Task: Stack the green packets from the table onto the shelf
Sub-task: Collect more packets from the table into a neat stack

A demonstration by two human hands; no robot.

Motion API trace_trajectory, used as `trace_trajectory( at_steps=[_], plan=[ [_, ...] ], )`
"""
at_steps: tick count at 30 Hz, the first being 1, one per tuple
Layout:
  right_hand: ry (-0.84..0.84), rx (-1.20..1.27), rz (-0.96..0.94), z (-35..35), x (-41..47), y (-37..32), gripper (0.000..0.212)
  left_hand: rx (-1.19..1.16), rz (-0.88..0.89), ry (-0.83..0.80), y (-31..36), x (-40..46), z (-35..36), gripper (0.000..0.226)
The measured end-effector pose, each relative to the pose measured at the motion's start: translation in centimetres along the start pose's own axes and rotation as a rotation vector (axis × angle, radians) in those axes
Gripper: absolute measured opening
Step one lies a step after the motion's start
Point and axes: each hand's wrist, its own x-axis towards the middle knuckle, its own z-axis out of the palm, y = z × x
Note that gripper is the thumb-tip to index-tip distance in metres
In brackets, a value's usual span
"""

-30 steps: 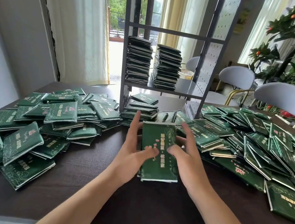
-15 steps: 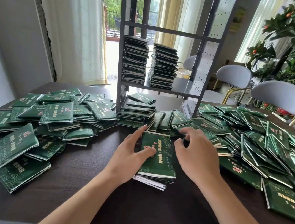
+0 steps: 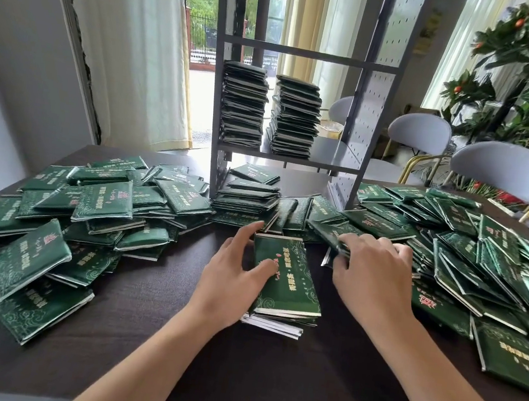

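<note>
- Head view, table level: my left hand (image 3: 229,282) rests against the left edge of a small pile of green packets (image 3: 284,282) in front of me, thumb lying across the top packet's cover and fingers straight along its far corner. I judge this keeps the pile squared and steady while more is added.
- My right hand (image 3: 370,273) reaches into the near edge of the right-hand heap (image 3: 469,258); its fingers are curled and pinch the edge of a loose packet (image 3: 332,233) at the fringe of that heap. The pinch at one edge suits lifting a flat, slippery pouch off its neighbours.
- The pile under my left hand shows pale edges jutting out at the bottom, so it is not yet flush; I judge it needs tidying before carrying.
- Loose packets lie in two wide heaps on the dark table (image 3: 267,384), the left-hand heap (image 3: 81,217) well apart from my hands.
- The grey shelf (image 3: 339,153) stands on the table beyond the pile. Two tall stacks (image 3: 243,104) sit side by side on its tier, with bare space to their right; a low stack (image 3: 247,195) lies beneath it on the table.
- Most of the task appears to remain.
</note>
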Motion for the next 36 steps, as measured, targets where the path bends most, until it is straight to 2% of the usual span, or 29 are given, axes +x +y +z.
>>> trace_trajectory(
  at_steps=[6,9,14,19,21,24,26,28,31,33,34,36],
  plan=[
    [0.286,0.328,-0.132,-0.2,-1.1,-1.5,0.025,0.008,-0.016,0.02,0.0,0.1,0.3,0.067],
    [0.225,0.495,-0.243,-0.5,-1.9,-2.7,0.03,0.006,-0.021,0.026,0.1,0.3,0.1,0.07],
    [0.108,0.539,-0.236,-0.7,-3.6,-3.9,0.043,-0.057,-0.053,0.058,0.3,0.4,0.2,0.044],
    [-0.013,0.634,-0.276,-1.3,-5.0,-4.5,0.05,-0.216,-0.079,0.039,-0.1,0.6,-0.1,0.064],
    [-0.078,0.767,-0.213,-1.7,-4.5,-4.2,0.05,-0.217,-0.081,0.025,0.0,0.7,-0.2,0.067],
    [-0.025,0.883,-0.092,-1.7,-3.1,-3.2,0.036,-0.237,-0.092,0.009,0.1,0.8,0.0,0.069],
    [-0.008,0.758,-0.027,-1.2,-2.0,-2.2,0.035,-0.23,-0.097,0.023,0.0,1.0,0.1,0.063],
    [-0.032,0.502,0.011,-0.6,-1.1,-1.2,0.042,-0.203,-0.087,0.029,0.0,0.9,0.0,0.055],
    [-0.191,0.123,0.026,0.0,-0.4,-0.1,0.062,-0.178,-0.072,0.014,-0.1,0.6,0.0,0.046],
    [-0.282,0.022,0.054,0.6,-0.4,0.4,0.069,-0.18,-0.064,0.003,-0.1,0.6,0.0,0.044],
    [-0.27,0.007,0.062,0.9,-0.5,0.6,0.067,-0.173,-0.061,-0.002,-0.1,0.5,0.0,0.044],
    [-0.144,0.005,0.057,1.4,-0.7,1.0,0.053,-0.178,-0.046,-0.001,-0.1,0.6,0.0,0.045]
  ],
)
